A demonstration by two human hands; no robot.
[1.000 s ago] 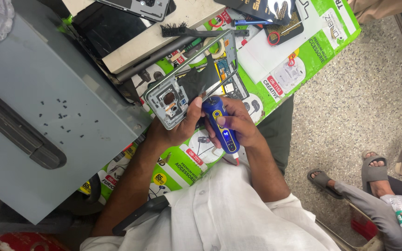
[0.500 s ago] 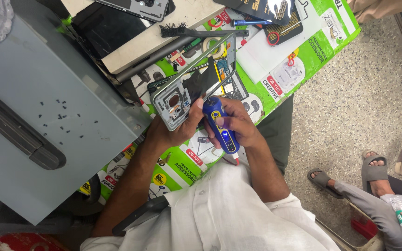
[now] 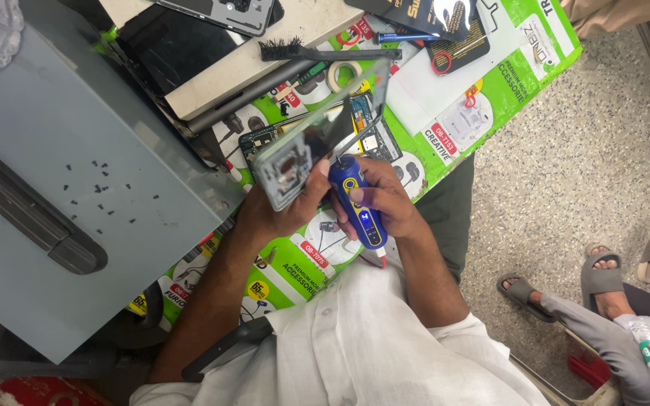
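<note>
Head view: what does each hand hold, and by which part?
The left hand holds the grey phone back panel, tilted up, by its lower end. The right hand grips the blue electric screwdriver around the middle of its body.

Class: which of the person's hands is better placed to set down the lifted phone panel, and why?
Probably the left hand: it already grips the phone panel by its lower end, while the right hand is wrapped around the blue electric screwdriver.

— What sort of place is this?
— A phone repair stall: opened phones (image 3: 216,11), a brush (image 3: 325,53), tape (image 3: 342,73), tiny screws (image 3: 103,192) and an electric screwdriver (image 3: 359,203) crowd the worktop (image 3: 490,98).
</note>
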